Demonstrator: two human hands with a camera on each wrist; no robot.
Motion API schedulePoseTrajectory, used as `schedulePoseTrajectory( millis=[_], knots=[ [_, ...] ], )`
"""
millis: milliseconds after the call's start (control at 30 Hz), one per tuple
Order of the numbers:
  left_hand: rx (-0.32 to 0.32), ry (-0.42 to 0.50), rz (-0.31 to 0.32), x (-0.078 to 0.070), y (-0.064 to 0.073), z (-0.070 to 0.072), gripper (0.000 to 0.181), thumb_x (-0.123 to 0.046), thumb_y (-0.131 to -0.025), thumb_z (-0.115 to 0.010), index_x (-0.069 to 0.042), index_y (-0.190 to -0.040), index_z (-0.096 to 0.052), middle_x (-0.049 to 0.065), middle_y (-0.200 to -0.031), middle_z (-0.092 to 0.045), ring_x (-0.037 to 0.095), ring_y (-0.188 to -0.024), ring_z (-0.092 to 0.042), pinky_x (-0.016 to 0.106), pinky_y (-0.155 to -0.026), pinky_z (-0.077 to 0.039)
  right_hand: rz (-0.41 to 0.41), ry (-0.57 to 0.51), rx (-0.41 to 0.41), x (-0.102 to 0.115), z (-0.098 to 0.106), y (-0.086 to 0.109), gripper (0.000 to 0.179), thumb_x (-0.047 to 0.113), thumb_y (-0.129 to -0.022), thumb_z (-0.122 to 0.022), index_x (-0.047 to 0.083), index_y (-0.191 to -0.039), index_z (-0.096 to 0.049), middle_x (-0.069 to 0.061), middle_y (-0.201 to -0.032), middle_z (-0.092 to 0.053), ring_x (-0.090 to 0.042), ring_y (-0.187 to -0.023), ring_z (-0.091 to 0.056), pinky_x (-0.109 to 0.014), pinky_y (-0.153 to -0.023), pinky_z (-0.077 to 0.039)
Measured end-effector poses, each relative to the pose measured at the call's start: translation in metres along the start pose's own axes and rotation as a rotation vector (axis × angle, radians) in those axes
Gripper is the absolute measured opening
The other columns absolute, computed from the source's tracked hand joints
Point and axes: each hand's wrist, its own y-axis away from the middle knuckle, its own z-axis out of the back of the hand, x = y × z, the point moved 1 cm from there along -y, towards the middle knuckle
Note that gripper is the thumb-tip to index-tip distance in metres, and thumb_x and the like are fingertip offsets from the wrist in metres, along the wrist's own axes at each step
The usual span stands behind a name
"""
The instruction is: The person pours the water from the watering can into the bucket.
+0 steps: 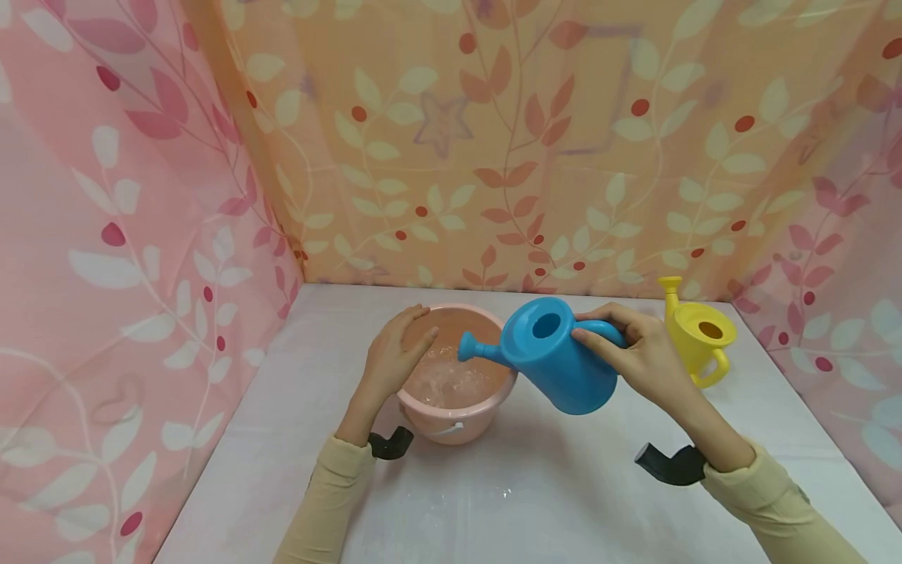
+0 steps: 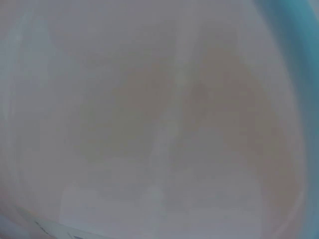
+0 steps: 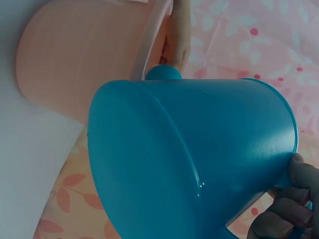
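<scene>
My right hand grips the handle of a blue watering can. The can is lifted and tilted left, and its spout reaches over the pink bucket. Water in the bucket looks rippled and bubbly. At the bucket's left rim is my left hand, fingers extended along the rim and thumb over the opening. In the right wrist view the can's body fills the middle, with the bucket behind it. The left wrist view is a blurred pale surface with a blue edge at right.
A yellow watering can stands on the white table, to the right beyond my right hand. Water drops lie on the table in front of the bucket. Patterned curtains enclose the back and both sides.
</scene>
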Motion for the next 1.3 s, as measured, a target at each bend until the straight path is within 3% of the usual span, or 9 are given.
schedulePoseTrajectory(
  millis=[1300],
  knots=[
    [-0.011,0.010,-0.003,0.0017,0.0001,-0.0007,0.052,-0.047,-0.091,-0.052,-0.016,-0.132,-0.051,0.005,-0.141,-0.045,0.026,-0.132,-0.037,0.052,-0.104,-0.032,-0.014,-0.029,0.026,0.0002,-0.0026,-0.0040,0.025,0.017,-0.084,-0.068,0.006,-0.107,-0.065,-0.013,-0.105,-0.067,-0.038,-0.100,-0.062,-0.060,-0.080,-0.046]
  ],
)
